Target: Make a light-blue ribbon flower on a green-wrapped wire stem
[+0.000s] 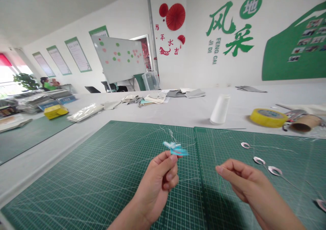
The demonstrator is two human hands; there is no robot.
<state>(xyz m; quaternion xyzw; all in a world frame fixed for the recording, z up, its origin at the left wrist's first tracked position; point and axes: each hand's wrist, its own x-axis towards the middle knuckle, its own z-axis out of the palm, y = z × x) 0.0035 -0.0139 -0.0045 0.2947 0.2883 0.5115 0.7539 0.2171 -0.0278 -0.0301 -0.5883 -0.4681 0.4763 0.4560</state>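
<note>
My left hand (155,186) pinches a small turquoise piece (175,149) between thumb and fingers, with fine threads trailing above it. My right hand (252,182) hovers over the right green cutting mat (229,145), thumb and forefinger closed together with nothing visible between them. Several small white petal-shaped pieces on thin wire stems (265,164) lie to its right on that mat. Below my left hand spreads the left green cutting mat (84,186).
Beyond the mats stand a white thread cone (220,109), yellow tape (267,118) and a cardboard tube (305,123). Folded fabric pieces (145,99), plastic bags (85,112) and a yellow box (56,111) lie farther along the long table. A person (48,84) sits far back.
</note>
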